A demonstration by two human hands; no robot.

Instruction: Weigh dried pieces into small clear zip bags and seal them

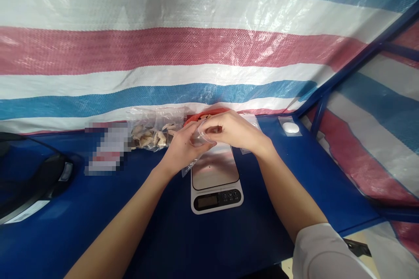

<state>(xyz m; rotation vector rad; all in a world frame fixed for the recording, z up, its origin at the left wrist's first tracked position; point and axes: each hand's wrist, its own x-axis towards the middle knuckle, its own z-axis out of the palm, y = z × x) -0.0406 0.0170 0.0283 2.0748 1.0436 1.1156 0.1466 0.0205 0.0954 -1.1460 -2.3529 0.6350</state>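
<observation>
My left hand (183,147) and my right hand (236,130) meet above the far part of a kitchen scale (215,175). Between them is a clear plastic bag (189,167), its lower corner hanging past the scale's left edge. The fingers of my left hand curl round one side of the bag. My right hand pinches its upper edge, thumb and fingers close together. What the bag contains is hidden by my hands. The scale has a white body, a shiny plate with a tiny dark speck, and a display that looks blank. Behind my fingers shows an orange-red bag (209,112).
Clear bags of dried pale pieces (149,136) lie left of my hands. A small bag with a white oval object (290,127) sits at the far right. Black equipment (42,178) stands at the left. Striped sheeting (163,48) and a blue frame (356,59) bound the blue table (157,235).
</observation>
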